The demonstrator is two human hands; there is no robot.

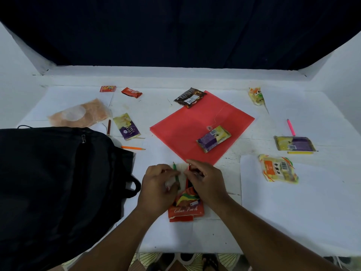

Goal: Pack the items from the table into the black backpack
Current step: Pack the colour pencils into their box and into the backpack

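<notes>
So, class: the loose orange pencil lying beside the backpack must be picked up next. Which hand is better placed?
Left. The orange pencil lies left of both hands, near the black backpack; the left hand is nearer, though it holds a green pencil.

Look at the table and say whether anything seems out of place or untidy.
Yes. Loose pencils lie scattered away from the Colour Pencils box: an orange pencil beside the black backpack, a brown pencil behind it, a yellow pencil far right. The hands are slotting others into the box.
</notes>
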